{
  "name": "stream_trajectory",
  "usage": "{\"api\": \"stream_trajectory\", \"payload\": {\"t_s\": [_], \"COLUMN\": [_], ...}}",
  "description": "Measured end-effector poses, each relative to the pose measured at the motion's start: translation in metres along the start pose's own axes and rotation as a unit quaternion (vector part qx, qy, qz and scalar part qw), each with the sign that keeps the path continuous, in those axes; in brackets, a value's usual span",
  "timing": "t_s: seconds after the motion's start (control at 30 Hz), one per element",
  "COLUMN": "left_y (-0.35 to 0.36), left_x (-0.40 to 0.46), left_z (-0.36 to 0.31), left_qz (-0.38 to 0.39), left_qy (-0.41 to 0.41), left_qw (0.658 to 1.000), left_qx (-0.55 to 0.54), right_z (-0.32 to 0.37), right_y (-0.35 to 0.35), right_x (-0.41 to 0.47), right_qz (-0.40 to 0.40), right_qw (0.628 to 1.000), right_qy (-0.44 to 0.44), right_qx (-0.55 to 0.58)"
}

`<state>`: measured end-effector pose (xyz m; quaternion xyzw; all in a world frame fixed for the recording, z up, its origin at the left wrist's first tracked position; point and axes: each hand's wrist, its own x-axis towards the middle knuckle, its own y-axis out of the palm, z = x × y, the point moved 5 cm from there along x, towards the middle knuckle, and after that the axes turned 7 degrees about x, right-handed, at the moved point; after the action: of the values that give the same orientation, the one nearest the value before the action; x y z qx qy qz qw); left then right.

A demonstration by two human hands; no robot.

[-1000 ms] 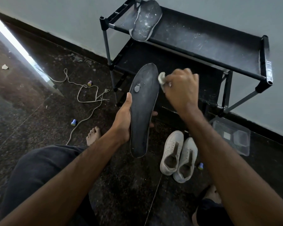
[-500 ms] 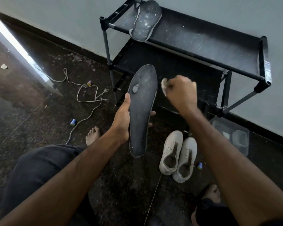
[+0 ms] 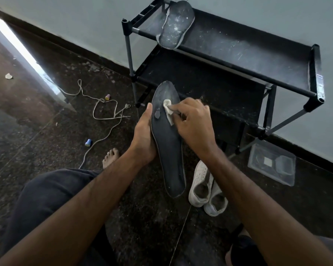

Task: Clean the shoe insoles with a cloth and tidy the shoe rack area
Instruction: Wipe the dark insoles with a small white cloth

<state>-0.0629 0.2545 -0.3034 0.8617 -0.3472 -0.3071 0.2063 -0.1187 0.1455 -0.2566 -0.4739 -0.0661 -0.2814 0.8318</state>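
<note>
Head view
Step in hand: the wiping of the first insole (image 3: 168,150) is judged to be under way; the cloth (image 3: 168,110) is laid against its upper half, just right of a small pale patch (image 3: 157,113) stuck on the dark face.
Left hand (image 3: 143,140): the insole is held upright by its left edge, the thumb laid along the rim; the other fingers are hidden behind the insole, so their spread cannot be told.
Right hand (image 3: 193,125): the cloth is pinched in curled fingers (image 3: 178,108) and pressed onto the insole.
Insole relative to fingers: the insole is touched by the cloth under the right fingertips, toe end above them, heel end hanging below both hands, over the white shoes (image 3: 207,191) on the floor.
Second insole (image 3: 175,24): it is seen lying on the top shelf of the shoe rack (image 3: 277,60), speckled with white dust, well apart from both hands; it is judged not yet cleaned.
Next move calls for: firm strokes down the length of the insole are likely needed, with extra pressure at the pale patch and a steady left-hand hold so the thin sole does not bend away.
Tidying left: a lace (image 3: 104,110), small spools (image 3: 88,143) and a clear plastic box (image 3: 271,163) are scattered on the floor near the rack.
</note>
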Motion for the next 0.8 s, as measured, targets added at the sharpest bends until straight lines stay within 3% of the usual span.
{"api": "stream_trajectory", "payload": {"t_s": [0.17,0.33,0.4,0.47,0.57,0.63,0.8], "left_y": [-0.001,-0.001,0.001,0.005,0.001,-0.002,0.000], "left_x": [-0.003,-0.004,-0.005,-0.006,-0.002,0.001,-0.007], "left_z": [0.001,0.005,0.006,0.008,0.006,0.005,0.003], "left_qz": [-0.005,-0.021,-0.015,0.009,0.006,0.009,-0.004], "left_qy": [-0.023,-0.039,-0.049,-0.048,-0.043,-0.037,-0.009], "left_qw": [0.999,0.997,0.997,0.996,0.995,0.995,0.996], "left_qx": [0.039,0.064,0.063,0.081,0.090,0.088,0.084], "right_z": [0.010,0.022,0.012,-0.014,-0.041,-0.026,0.025], "right_y": [0.005,0.002,-0.004,-0.020,-0.051,-0.049,-0.001], "right_x": [-0.022,-0.011,0.011,0.036,0.052,0.046,0.002], "right_qz": [0.032,0.054,0.046,0.003,-0.078,-0.070,0.071], "right_qw": [0.997,0.967,0.967,0.981,0.993,0.997,0.986], "right_qy": [-0.072,-0.225,-0.194,-0.078,0.032,0.006,-0.151], "right_qx": [0.005,-0.102,-0.159,-0.180,-0.087,-0.032,-0.019]}}
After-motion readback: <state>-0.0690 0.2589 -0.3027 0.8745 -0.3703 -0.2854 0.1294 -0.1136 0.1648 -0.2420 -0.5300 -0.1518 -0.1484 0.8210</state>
